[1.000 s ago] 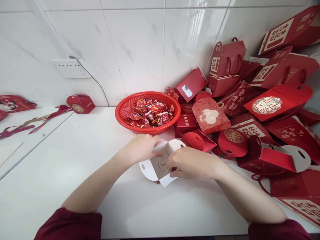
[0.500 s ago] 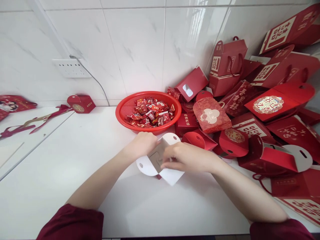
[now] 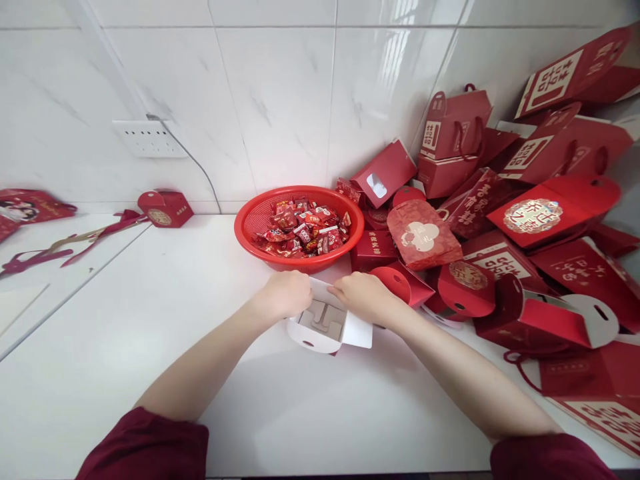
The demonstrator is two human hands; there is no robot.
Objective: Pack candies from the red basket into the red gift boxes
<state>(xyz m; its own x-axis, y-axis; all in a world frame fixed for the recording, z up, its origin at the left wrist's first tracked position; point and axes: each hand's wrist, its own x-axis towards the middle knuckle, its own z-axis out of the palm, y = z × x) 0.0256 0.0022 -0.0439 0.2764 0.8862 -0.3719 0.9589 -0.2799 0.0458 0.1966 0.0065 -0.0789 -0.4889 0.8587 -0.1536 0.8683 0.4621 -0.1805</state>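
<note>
An opened gift box [image 3: 316,339], white inside with a bit of red showing at its base, stands on the table between my hands. Its flaps are spread outward and its bottom panels, interlocked, show inside with nothing on them. My left hand [image 3: 287,293] has its fingers closed over the box's left wall. On the opposite side my right hand [image 3: 363,297] pinches the upper right edge, thumb and fingers together. Just behind the box is a red plastic basket [image 3: 250,243] holding many wrapped candies [image 3: 305,227].
Red gift boxes [image 3: 527,213] of several shapes are heaped along the right side, close to my right forearm. A small red box [image 3: 165,208] and ribbons [image 3: 100,239] lie at the back left. A power socket [image 3: 149,139] with a cable is on the tiled wall.
My right hand has come out of the box's inside and now grips its right edge. The box has turned a little, and its bottom panels show more plainly.
</note>
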